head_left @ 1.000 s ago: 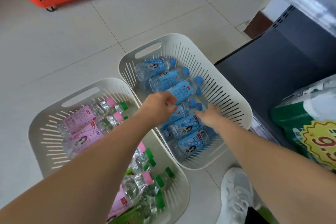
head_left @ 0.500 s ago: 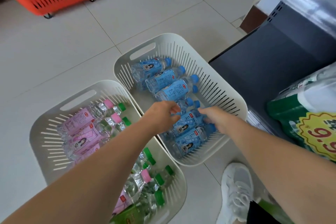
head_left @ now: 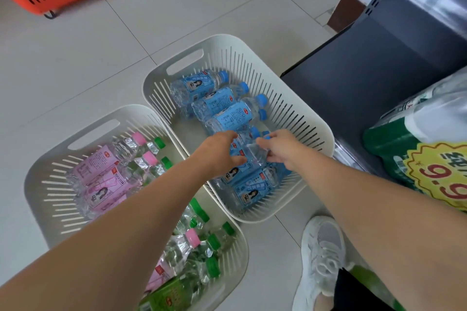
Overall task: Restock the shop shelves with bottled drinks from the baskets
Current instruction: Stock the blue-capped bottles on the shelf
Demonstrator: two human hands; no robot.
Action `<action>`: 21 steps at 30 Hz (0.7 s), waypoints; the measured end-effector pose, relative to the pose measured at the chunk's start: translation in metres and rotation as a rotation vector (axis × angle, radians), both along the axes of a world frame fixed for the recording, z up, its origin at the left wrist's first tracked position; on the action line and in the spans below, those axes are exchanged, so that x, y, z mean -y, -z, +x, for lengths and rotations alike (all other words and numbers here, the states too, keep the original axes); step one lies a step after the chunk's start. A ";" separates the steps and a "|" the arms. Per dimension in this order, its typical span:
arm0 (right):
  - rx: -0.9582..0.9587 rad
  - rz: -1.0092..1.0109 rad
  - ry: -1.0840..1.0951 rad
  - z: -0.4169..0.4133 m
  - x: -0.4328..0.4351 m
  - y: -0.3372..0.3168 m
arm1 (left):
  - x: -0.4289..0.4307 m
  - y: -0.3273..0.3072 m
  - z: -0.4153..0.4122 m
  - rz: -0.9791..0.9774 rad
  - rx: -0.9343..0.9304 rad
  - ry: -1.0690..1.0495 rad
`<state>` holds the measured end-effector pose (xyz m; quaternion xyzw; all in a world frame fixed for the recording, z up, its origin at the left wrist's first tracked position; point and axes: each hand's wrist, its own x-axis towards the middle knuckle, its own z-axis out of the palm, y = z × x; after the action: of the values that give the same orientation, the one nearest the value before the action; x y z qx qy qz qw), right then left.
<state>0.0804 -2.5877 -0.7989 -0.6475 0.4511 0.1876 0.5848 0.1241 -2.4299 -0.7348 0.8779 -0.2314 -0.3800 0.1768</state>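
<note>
**Pick in progress: both hands on blue-label stock**

Both hands are meeting mid-pile in the right-hand white basket (head_left: 252,217). A second ago my left hand (head_left: 218,153) was sitting higher, curled over the upper row. My right hand (head_left: 283,150) was digging in nearer the shelf-side wall. They've been converging since.

Grip now: left fingers and thumb are curling round a blue-label bottle (head_left: 252,156). Right fingers are pinching a clear shoulder just beside the left thumb. I can't tell whether that's the same bottle or the neighbour touching it. Nothing is lifting clear yet. The bottle is lying in the pile, against the other blue-label bottles (head_left: 227,113).

What it means: reach looks done, grasp is forming, lift comes next. The dark shelf (head_left: 379,70) is sitting just right of the basket, so the transfer is looking short. A green multipack (head_left: 417,159) is occupying the level nearer me. The pink- and green-capped bottles are waiting in the left white basket (head_left: 34,197), not being handled.

Risk, my judgement: the bottles look thin-walled and loosely stacked, so pulling from the middle may set the neighbours rolling.
</note>
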 end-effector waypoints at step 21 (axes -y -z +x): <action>-0.342 -0.461 -1.099 -0.019 0.009 -0.022 | -0.005 -0.029 0.013 -0.371 0.034 -0.478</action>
<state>0.0619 -2.5964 -0.7772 -0.8556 0.1679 0.4602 0.1673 0.1372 -2.4246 -0.7062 0.8665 -0.0864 -0.2640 0.4148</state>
